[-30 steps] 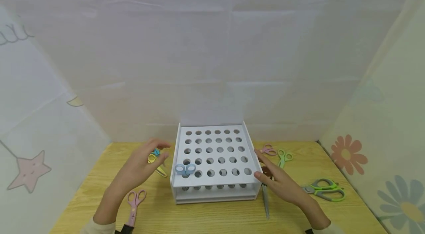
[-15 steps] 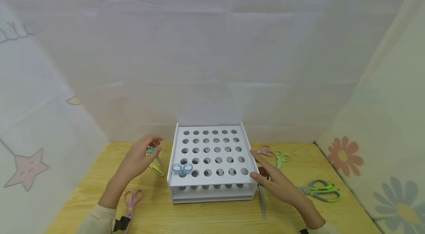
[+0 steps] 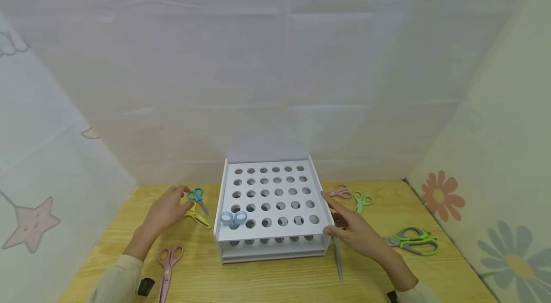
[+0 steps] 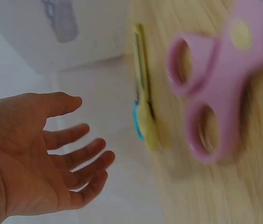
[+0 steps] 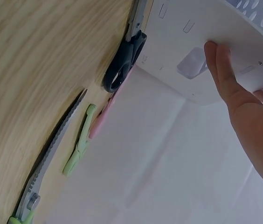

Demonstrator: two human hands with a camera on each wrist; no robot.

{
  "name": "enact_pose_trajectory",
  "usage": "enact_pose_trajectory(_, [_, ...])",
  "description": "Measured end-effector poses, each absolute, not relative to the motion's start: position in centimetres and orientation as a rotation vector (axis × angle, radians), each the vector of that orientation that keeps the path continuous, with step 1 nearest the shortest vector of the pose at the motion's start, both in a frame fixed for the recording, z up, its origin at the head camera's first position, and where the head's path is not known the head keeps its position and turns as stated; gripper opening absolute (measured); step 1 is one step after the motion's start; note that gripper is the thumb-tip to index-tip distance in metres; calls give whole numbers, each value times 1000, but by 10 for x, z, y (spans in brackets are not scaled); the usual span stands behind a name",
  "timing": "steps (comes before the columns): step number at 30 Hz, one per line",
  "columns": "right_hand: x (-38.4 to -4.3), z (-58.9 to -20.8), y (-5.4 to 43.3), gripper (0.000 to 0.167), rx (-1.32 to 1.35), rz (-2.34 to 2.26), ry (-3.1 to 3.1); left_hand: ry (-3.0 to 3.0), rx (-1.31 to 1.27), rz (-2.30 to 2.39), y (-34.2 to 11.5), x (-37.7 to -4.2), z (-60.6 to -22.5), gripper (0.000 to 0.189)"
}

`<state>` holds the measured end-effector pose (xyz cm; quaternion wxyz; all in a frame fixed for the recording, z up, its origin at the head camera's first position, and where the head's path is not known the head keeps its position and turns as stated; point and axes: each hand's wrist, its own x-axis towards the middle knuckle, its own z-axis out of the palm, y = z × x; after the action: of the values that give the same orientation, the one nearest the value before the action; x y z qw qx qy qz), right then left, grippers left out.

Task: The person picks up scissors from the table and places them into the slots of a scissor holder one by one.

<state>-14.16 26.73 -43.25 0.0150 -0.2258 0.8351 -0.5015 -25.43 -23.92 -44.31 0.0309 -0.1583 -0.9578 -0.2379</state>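
A white rack (image 3: 275,232) with rows of round holes stands on the wooden table. Light-blue-handled scissors (image 3: 234,218) sit upright in a hole at its front left. My left hand (image 3: 165,210) hovers left of the rack with loosely bent, spread fingers, nothing in them. Right by its fingertips lie yellow scissors (image 3: 198,217) and small blue scissors (image 3: 196,195). My right hand (image 3: 361,233) rests straight fingers on the rack's right side wall (image 5: 169,42), near its cutout. Beneath that hand lie dark-handled scissors (image 5: 122,65), their handles partly hidden in the head view.
Pink scissors (image 3: 168,267) lie at the front left. Beyond the right hand are another pink pair (image 3: 341,192) and a light green pair (image 3: 362,200). Large green-and-grey scissors (image 3: 413,241) lie at the right. White cloth (image 3: 258,78) hangs behind and at both sides.
My left hand has drawn away from the rack to the left, over to the yellow and blue scissors, uncovering the blue pair. My right hand stays against the rack.
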Motion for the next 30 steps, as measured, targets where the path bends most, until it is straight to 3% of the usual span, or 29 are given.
enact_pose_trajectory(5, [-142,-435,267,101,-679,-1521,2650,-3170,-358,-624,-250,-266,-455,71])
enact_pose_trajectory(11, [-143,-439,266,101,-692,-1512,2692,-3264,-384,-584,-252,-274,-465,98])
enact_pose_trajectory(30, [-149,-456,258,99,-614,-1543,2725,-3196,-444,-742,-247,-284,-492,62])
